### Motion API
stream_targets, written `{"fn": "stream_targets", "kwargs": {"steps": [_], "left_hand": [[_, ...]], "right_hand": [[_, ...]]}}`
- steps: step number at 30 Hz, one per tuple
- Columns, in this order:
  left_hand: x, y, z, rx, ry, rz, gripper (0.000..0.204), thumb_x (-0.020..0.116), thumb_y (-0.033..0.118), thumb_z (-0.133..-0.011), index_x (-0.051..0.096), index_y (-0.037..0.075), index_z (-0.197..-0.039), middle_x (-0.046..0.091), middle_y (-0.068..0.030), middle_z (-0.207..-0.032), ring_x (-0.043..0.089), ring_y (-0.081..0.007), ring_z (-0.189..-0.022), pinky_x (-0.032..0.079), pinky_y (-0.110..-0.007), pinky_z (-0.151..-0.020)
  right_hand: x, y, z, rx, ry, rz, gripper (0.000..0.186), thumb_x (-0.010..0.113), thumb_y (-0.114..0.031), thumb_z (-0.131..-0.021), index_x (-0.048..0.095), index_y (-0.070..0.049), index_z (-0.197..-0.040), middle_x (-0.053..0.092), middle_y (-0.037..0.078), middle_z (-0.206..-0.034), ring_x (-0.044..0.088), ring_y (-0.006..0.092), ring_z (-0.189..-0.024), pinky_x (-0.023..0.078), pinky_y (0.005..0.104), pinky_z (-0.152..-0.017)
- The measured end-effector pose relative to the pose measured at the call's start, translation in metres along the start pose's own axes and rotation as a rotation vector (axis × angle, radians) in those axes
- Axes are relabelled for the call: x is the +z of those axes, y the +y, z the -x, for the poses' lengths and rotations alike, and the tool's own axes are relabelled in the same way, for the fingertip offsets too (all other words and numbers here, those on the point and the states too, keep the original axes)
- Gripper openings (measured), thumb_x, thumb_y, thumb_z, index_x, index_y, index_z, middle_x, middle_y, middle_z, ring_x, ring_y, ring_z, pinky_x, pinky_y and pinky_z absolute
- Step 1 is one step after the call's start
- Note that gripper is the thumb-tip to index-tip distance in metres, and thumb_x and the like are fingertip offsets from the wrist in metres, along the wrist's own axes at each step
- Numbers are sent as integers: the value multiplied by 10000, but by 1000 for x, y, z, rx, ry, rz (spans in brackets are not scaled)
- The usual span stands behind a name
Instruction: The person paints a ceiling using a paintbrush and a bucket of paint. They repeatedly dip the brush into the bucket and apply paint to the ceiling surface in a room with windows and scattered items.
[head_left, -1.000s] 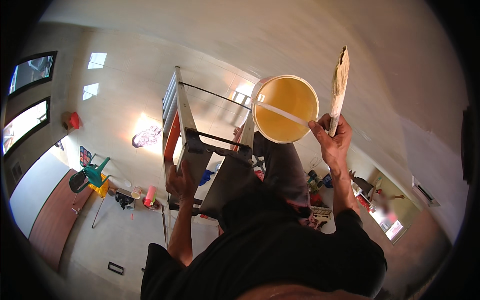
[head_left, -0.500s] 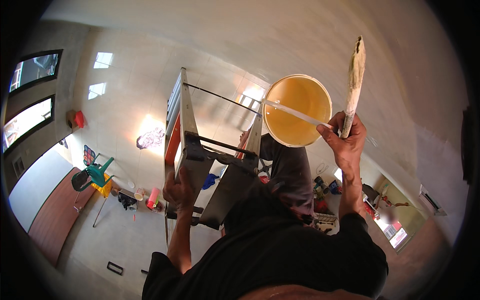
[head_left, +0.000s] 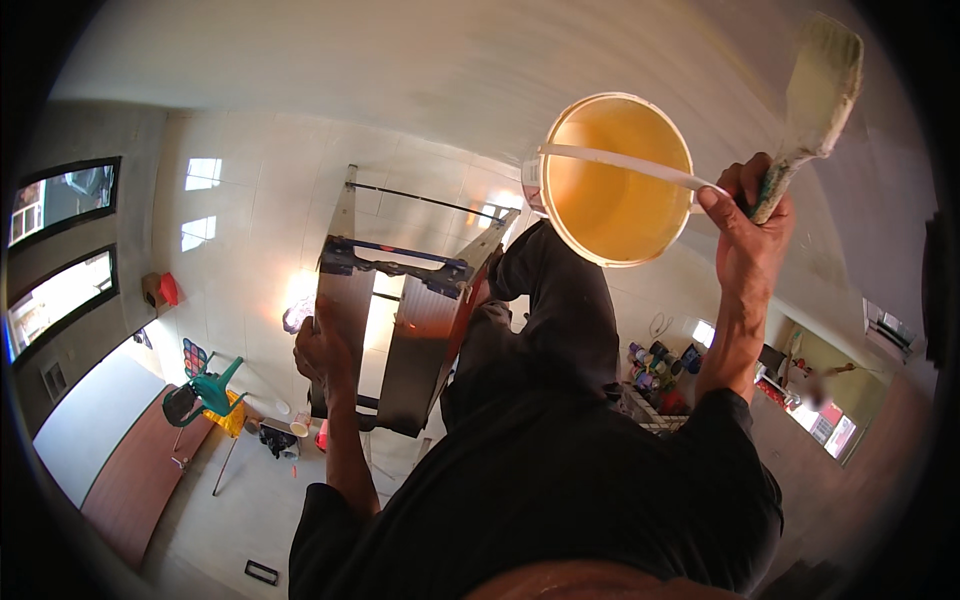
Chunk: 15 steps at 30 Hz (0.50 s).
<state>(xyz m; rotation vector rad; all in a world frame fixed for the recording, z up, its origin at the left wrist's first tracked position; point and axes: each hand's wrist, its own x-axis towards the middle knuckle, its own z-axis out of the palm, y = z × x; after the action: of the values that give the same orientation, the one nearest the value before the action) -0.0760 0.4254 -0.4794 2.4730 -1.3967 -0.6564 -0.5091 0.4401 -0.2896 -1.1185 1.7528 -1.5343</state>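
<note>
My right hand [head_left: 755, 215] is closed around the handle of a wide paintbrush [head_left: 822, 85], whose bristles point up and are coated with pale dried paint. The same fingers pinch the white strap handle of a bucket [head_left: 534, 187]. The bucket hangs tilted to the left of that hand, and its inside shows yellowish. On the left, my left hand [head_left: 325, 348] grips the side edge of a stepladder [head_left: 432, 335] at its dark top. One of my legs, in dark trousers, shows beside the ladder, under the bucket. Where my feet stand is hidden.
A pale wall [head_left: 430, 60] rises close ahead and to the right. Far below on the floor are a green chair [head_left: 210, 392], a brown panel [head_left: 130, 480], several cans [head_left: 660, 362] and a crate [head_left: 655, 412]. Two windows [head_left: 65, 205] are at the left.
My right hand has moved up and right with the bucket and paintbrush, and the brush has turned its broad side into view. My left hand sits farther left on the ladder; the view has shifted.
</note>
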Motion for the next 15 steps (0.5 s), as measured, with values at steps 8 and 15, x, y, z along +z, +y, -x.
{"fn": "stream_targets", "kwargs": {"steps": [8,15], "left_hand": [[-5,13,-1,-94,-115,3,757,439,702,-891,694,3,-754,694,-158,-802,633,-305,-762,464,-447,-778],[-2,9,0,-124,-30,-90,776,433,736,-856,724,17,-838,697,-177,-813,646,-340,-863,468,-449,-849]], "right_hand": [[-76,-41,32,-30,185,91,414,747,61,-723,384,-137,-740,372,-42,-702,346,78,-660,264,225,-623],[-108,-13,57,106,219,257,401,753,19,-738,381,-132,-731,399,-40,-693,364,73,-649,287,228,-589]]}}
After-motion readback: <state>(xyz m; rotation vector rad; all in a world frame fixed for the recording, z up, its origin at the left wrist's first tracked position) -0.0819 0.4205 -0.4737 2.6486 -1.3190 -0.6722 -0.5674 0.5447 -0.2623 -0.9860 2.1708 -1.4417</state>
